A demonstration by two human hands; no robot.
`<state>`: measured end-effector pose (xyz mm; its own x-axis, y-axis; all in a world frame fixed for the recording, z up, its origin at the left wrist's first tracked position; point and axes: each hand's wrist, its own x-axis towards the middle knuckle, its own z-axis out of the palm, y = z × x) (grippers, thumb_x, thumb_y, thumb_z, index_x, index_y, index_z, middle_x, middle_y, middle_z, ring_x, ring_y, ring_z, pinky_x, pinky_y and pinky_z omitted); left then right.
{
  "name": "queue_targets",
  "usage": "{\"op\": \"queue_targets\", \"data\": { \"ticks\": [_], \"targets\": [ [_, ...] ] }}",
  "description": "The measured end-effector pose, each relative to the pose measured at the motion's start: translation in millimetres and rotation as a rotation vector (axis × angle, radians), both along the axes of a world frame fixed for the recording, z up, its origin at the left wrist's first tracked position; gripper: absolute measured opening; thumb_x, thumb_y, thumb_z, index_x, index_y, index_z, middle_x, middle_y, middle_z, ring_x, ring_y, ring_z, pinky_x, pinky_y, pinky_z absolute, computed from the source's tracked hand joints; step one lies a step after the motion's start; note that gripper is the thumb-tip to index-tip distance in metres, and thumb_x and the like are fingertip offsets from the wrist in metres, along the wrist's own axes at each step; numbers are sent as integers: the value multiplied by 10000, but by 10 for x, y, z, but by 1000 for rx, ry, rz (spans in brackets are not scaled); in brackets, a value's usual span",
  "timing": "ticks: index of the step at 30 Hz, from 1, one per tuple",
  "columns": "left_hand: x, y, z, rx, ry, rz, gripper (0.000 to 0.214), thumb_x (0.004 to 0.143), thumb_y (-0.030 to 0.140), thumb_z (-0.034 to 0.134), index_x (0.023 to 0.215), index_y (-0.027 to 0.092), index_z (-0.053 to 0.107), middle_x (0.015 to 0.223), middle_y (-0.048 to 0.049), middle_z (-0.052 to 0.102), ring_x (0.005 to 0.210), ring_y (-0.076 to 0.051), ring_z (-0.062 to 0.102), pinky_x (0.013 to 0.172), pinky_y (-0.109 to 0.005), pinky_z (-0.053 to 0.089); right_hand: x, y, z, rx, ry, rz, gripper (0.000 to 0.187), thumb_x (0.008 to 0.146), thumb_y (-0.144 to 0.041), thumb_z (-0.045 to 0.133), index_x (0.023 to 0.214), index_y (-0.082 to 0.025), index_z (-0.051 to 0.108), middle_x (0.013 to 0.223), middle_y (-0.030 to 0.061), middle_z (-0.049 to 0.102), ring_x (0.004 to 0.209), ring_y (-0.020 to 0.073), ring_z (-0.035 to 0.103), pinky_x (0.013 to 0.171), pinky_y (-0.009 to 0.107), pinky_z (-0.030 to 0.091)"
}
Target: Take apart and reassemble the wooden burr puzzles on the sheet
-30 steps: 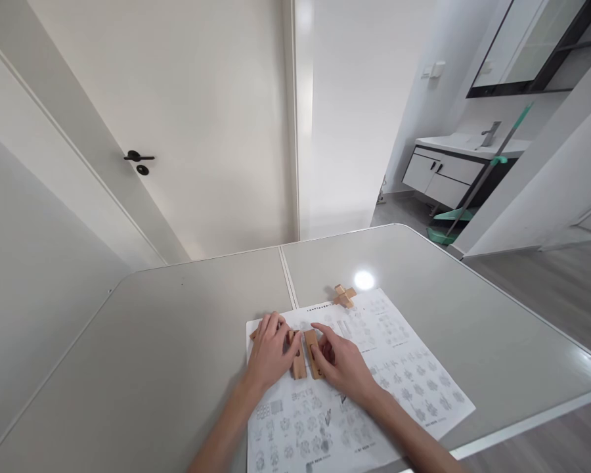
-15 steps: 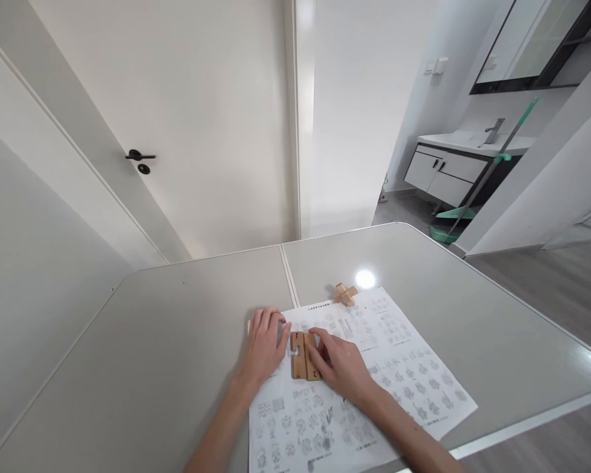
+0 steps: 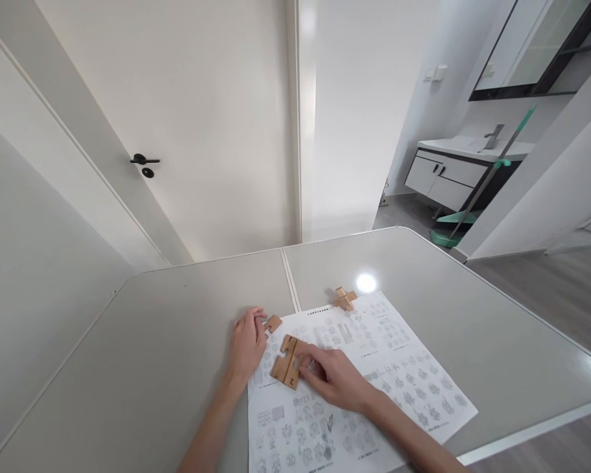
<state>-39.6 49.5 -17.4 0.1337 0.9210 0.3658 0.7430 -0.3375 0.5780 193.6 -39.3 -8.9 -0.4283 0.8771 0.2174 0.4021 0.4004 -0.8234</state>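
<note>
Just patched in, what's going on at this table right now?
A person is working at a grey table with a printed sheet of diagrams laid on it. Their right hand rests on two notched wooden bars lying side by side on the sheet, one marked 2. Their left hand touches a smaller wooden piece at the sheet's far left corner. A small wooden cross sits apart, untouched, at the sheet's far edge.
</note>
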Motion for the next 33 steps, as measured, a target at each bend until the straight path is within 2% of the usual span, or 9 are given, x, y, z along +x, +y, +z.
{"op": "queue_targets", "data": {
  "ticks": [8, 12, 14, 18, 20, 25, 29, 31, 33],
  "targets": [
    [-41, 9, 60, -64, -64, -55, 207, 1023, 290, 367, 1132, 232, 533, 1097, -82, 728, 1053, -244, 688, 975, -453, 509, -179, 98, 116, 119, -72, 99, 241, 968, -212, 510, 1178, -263, 617, 902, -3, 734, 563, 138, 566, 629, 259, 426],
    [14, -64, 127, -98, -10, -138, 242, 989, 394, 516, 1161, 239, 582, 1171, -83, 701, 1132, -260, 649, 1019, -455, 485, -119, 123, 106, 123, -93, 91, 248, 993, -236, 486, 1190, -264, 633, 838, -6, 719, 587, 151, 580, 645, 270, 430],
    [39, -98, 157, -88, 49, -186, 359, 911, 446, 643, 1204, 246, 588, 1213, -88, 680, 1180, -290, 613, 1046, -479, 457, -21, 128, 97, 79, -68, 60, 227, 1001, -253, 480, 1151, -259, 650, 865, 1, 728, 574, 141, 563, 630, 267, 426],
    [44, -130, 176, -77, 140, -281, 735, 714, 518, 835, 1338, 273, 532, 1335, -105, 608, 1269, -348, 527, 1067, -506, 427, 235, 149, 78, -36, 39, -47, 214, 1018, -299, 468, 1103, -249, 657, 931, 23, 757, 555, 136, 514, 574, 269, 410],
    [23, -125, 164, -81, 162, -306, 799, 680, 530, 857, 1359, 279, 518, 1350, -110, 593, 1269, -361, 513, 1059, -515, 426, 369, 168, 81, -81, 104, -103, 237, 1029, -350, 458, 1084, -240, 661, 929, 42, 760, 547, 142, 508, 547, 275, 403],
    [-74, -74, 132, -102, 177, -285, 700, 762, 493, 798, 1366, 282, 512, 1341, -104, 599, 1247, -354, 516, 1039, -517, 439, 704, 302, 139, -112, 324, -401, 338, 1003, -521, 500, 1032, -220, 651, 861, 57, 723, 500, 136, 494, 501, 287, 417],
    [-58, -93, 158, -38, 201, -280, 638, 797, 389, 748, 1374, 281, 500, 1362, -98, 594, 1283, -347, 500, 1082, -526, 411, 921, 507, 118, -22, 350, -715, 371, 994, -553, 497, 1063, -211, 625, 631, -16, 543, 540, 163, 492, 509, 280, 410],
    [34, -158, 187, 42, 219, -308, 651, 791, 295, 717, 1398, 279, 483, 1410, -101, 565, 1342, -347, 463, 1148, -543, 343, 979, 591, 50, 77, 264, -818, 362, 983, -543, 515, 1101, -217, 618, 718, -2, 548, 601, 168, 502, 552, 288, 438],
    [167, -247, 214, 85, 228, -372, 640, 800, 273, 697, 1405, 278, 486, 1432, -104, 557, 1371, -351, 447, 1159, -548, 330, 1003, 635, -45, 160, 148, -830, 407, 951, -552, 568, 1178, -217, 610, 869, 34, 564, 693, 182, 533, 605, 305, 474]
  ]
}}
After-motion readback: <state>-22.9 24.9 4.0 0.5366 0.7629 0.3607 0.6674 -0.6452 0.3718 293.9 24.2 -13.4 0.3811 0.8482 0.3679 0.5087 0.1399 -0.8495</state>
